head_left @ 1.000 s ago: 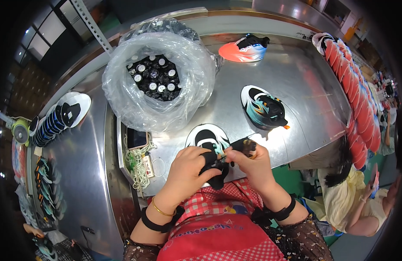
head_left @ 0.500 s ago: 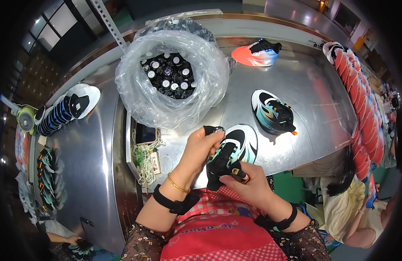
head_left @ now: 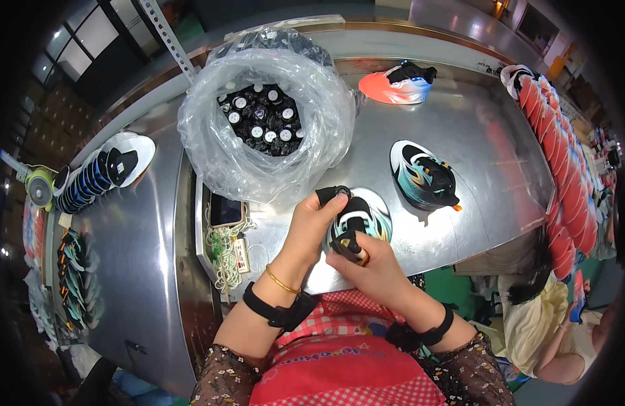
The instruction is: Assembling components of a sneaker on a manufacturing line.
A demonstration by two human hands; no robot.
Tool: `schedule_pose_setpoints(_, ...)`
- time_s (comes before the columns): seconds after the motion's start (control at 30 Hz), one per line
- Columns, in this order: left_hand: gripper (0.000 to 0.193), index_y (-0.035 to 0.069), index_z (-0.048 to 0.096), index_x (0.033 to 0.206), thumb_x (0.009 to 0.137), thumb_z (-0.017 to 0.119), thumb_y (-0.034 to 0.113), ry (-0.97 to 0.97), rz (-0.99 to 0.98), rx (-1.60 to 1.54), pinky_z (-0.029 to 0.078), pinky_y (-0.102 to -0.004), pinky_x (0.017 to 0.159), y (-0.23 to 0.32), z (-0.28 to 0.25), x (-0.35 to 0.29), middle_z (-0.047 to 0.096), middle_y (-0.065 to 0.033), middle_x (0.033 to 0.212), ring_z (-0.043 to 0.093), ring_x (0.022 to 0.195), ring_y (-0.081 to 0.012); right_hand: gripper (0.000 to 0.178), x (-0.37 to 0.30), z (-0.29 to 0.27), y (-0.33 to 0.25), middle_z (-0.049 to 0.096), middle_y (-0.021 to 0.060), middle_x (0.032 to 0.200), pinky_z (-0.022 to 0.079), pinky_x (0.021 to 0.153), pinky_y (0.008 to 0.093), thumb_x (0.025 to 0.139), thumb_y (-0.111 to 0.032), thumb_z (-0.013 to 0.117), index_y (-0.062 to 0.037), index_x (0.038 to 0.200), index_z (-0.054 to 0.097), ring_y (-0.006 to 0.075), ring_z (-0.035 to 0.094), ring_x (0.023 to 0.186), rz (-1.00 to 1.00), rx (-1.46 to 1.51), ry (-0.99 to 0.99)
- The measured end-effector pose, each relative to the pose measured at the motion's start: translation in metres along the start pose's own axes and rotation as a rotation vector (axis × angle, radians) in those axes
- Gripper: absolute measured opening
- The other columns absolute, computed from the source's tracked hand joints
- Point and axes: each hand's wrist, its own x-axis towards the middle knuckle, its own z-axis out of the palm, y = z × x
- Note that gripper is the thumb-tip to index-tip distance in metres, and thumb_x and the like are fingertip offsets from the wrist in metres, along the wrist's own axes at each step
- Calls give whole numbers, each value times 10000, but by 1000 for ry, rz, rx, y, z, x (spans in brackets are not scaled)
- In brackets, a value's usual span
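Just in front of me lies a white, teal and black shoe upper [head_left: 375,210], its toe pointing away and its collar partly hidden by my hands. My left hand [head_left: 314,222] is closed at its left edge, thumb and forefinger pinched on a small black piece [head_left: 331,194]. Over the collar end, my right hand [head_left: 372,265] is closed with a looped black strip-like piece [head_left: 344,242] between its fingers. Whether either black piece joins the upper, I cannot tell. A matching upper [head_left: 424,177] rests to the right, apart from both hands.
A clear plastic bag [head_left: 197,145] of black bundles with white discs stands ahead. Behind sits a coral and blue upper [head_left: 396,86]. Stacked uppers line the right edge [head_left: 563,162] and the left table [head_left: 96,177]. A phone [head_left: 226,208] and white cords [head_left: 224,267] fill a tray.
My right hand has moved up and left, closer to my left hand. The upper has shifted slightly left, with more of its collar end covered. A hand at the lower left has left view.
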Motion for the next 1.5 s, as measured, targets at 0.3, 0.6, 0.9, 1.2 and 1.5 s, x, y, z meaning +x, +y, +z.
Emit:
schedule_pose_setpoints(0.3,217,-13,604,1017,891,592,163,-343,11,106,448,-241,821,28,7,-40,630,-50,962,571,901,-99,390,2,-31,-11,654,102,998,508,679,298,688,6,679,-71,1066,621,207,647,800,-432,-559,319)
schedule_pose_setpoints(0.6,471,10,357,1297,882,556,110,-82,-200,-209,381,-311,962,-17,-3,-42,460,-79,1255,478,1135,-178,361,29,-51,20,634,136,1046,504,698,216,874,-93,601,-4,1207,491,93,609,788,-254,444,417)
schedule_pose_setpoints(0.9,327,13,522,1185,875,576,101,-191,-15,-20,446,-265,877,-36,19,-38,620,-59,1083,587,973,-129,236,27,-52,16,647,147,987,278,390,159,905,-155,564,-79,1113,483,-3,317,435,-214,678,539)
schedule_pose_setpoints(1.2,302,-7,527,1182,909,521,122,-391,-95,-392,458,-326,917,-1,-11,-40,613,-90,1126,596,1019,-171,224,3,-66,8,676,121,995,519,674,263,731,-3,708,-23,934,616,188,675,802,-535,-252,309)
schedule_pose_setpoints(1.5,372,-1,514,1206,881,573,172,-460,-4,-233,432,-296,923,13,-4,-55,584,-69,1156,556,1052,-136,182,-5,-48,-14,614,35,880,463,733,236,777,-41,661,-34,943,586,105,570,795,-298,-112,409)
